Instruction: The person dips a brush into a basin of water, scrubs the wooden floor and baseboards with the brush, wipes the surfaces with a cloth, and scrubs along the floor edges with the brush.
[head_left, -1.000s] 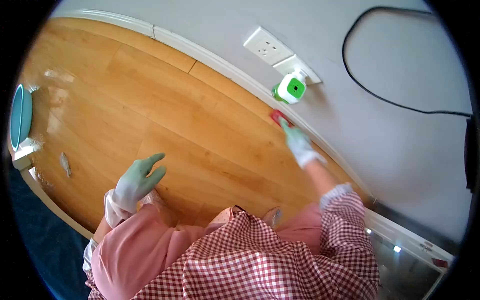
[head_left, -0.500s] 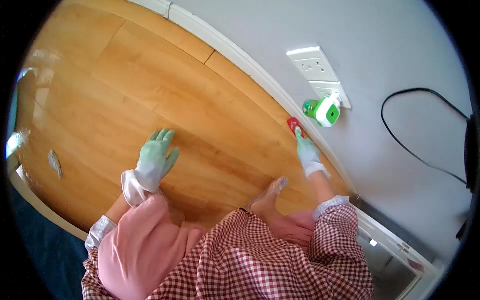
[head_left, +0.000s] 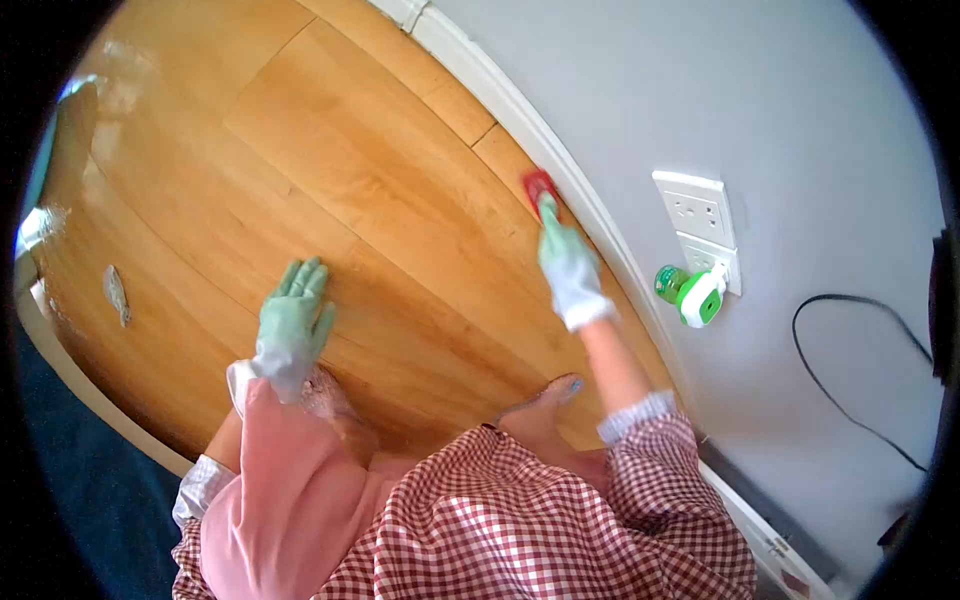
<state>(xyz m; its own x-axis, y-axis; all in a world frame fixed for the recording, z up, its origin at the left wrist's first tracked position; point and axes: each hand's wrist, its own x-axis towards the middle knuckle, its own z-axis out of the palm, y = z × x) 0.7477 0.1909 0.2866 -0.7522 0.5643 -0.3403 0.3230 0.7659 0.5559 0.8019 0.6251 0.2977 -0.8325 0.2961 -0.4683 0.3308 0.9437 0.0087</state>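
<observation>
My right hand (head_left: pixel 568 265), in a pale green and white glove, reaches along the wall. Its fingers are closed on a small flat red tool (head_left: pixel 538 190), which is blurred, so its exact kind does not show. The tool is at the floor strip beside the white baseboard (head_left: pixel 545 132). Near my raised knee, my left hand (head_left: pixel 290 318) wears a matching glove. Its fingers are stretched out and it holds nothing.
Wood floor (head_left: pixel 330 150) spreads ahead. A white wall socket (head_left: pixel 695 208) carries a green and white plug-in device (head_left: pixel 700 298). A black cable (head_left: pixel 845 395) hangs at right. A greyish scrap (head_left: pixel 116 295) lies at left, near a curved edge and dark blue fabric (head_left: pixel 75 450).
My right hand has moved forward along the baseboard with the red tool. My left hand stays open near my knee. The view has shifted, so the socket appears lower and further right.
</observation>
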